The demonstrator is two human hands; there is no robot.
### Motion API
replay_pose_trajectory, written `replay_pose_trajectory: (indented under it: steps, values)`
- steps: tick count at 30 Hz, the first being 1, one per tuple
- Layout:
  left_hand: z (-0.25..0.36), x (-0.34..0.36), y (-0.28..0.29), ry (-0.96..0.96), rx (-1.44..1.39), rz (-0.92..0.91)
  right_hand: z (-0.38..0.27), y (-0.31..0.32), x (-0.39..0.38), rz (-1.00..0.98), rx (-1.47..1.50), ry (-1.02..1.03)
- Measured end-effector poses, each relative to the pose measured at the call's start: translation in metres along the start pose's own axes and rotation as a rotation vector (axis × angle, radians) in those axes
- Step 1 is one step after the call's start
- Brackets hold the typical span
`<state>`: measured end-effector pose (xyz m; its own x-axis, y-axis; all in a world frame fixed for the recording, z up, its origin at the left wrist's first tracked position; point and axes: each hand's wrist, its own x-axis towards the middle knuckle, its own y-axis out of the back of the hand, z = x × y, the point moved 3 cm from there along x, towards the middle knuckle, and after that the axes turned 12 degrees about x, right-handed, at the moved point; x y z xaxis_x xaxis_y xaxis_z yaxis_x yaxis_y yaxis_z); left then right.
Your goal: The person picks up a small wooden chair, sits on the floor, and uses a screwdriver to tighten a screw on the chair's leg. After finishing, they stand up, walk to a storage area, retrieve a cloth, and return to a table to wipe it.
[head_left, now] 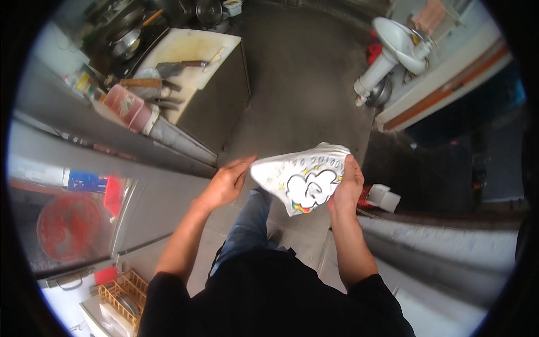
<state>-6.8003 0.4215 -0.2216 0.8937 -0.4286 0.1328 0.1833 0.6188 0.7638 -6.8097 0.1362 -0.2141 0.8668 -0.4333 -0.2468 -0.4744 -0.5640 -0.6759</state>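
A white cloth with a printed cartoon cloud, yellow stars and a bit of rainbow stretches between my hands, above the floor and in front of my body. It looks folded or bunched, and its full shape cannot be told. At its pointed left corner, my left hand has its fingers closed on the edge. My right hand grips the gathered right end, thumb on top and the other fingers partly hidden behind. The lower edge of the cloth hangs in a small point.
Ahead on the left, a worktop carries a cleaver, knives and a pink container. A white pedestal washbasin stands at the far right. A white box lies beyond my right hand. Grey floor stretches ahead.
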Motion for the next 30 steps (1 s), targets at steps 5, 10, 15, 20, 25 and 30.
replay_pose_trajectory:
  steps: [5,10,15,20,25,30]
  values:
    - [0.016,0.151,0.052,-0.112,-0.424,0.142,-0.006,-0.083,0.131,0.010,-0.008,-0.145]
    - [0.072,0.347,0.054,-0.093,-0.345,-0.279,-0.065,-0.185,0.239,-0.138,0.200,-0.369]
    - [0.038,0.519,0.037,0.100,-0.717,-0.374,-0.110,-0.183,0.418,-0.103,-0.111,-0.046]
    - [0.014,0.704,0.031,0.040,-0.369,-0.505,-0.153,-0.257,0.552,-0.508,-0.775,0.594]
    - [0.011,0.855,0.053,0.040,-0.427,-0.555,-0.173,-0.294,0.712,-0.777,-1.093,0.055]
    - [-0.061,0.977,0.068,0.285,-0.646,-0.400,-0.180,-0.328,0.868,-0.587,-0.979,0.110]
